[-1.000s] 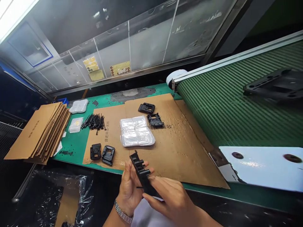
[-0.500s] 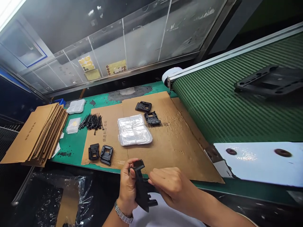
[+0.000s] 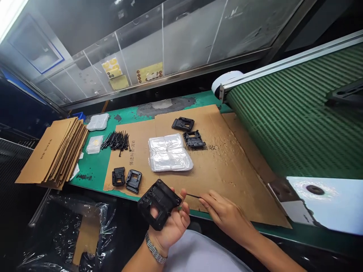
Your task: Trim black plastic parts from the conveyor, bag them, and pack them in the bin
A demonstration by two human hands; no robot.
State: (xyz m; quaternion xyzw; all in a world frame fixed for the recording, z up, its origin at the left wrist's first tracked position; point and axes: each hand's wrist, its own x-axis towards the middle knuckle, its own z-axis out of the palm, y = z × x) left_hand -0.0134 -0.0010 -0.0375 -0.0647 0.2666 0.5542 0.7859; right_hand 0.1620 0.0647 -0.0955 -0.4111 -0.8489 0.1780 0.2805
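A black plastic bracket (image 3: 159,204) sits tilted in a person's left hand (image 3: 170,226), the grip curled closed behind it and the thumb showing through its central opening. A steel wristwatch (image 3: 154,252) circles that wrist. Just to the right, the right hand (image 3: 227,217) holds a thin black pin (image 3: 193,196) in a narrow pinch between thumb and forefinger, its tip near the bracket's edge but not clearly touching. Beyond both grips, a cardboard sheet (image 3: 227,181) covers much of a green-topped desk (image 3: 87,185). Ahead of the left grip, two more brackets (image 3: 126,178) lie on the cardboard, with two others (image 3: 188,131) farther out, past a clear plastic pack (image 3: 170,152). A bundle of black pins (image 3: 115,142) lies farther out to the left, with two small clear bags (image 3: 96,132) beyond it and a stack of flat cardboard (image 3: 64,151) at the desk's left end. Right of the right grip runs a green conveyor belt (image 3: 283,124), carrying a black part (image 3: 346,94) at the frame's edge. Crumpled clear plastic (image 3: 68,230) lies left of the left grip.
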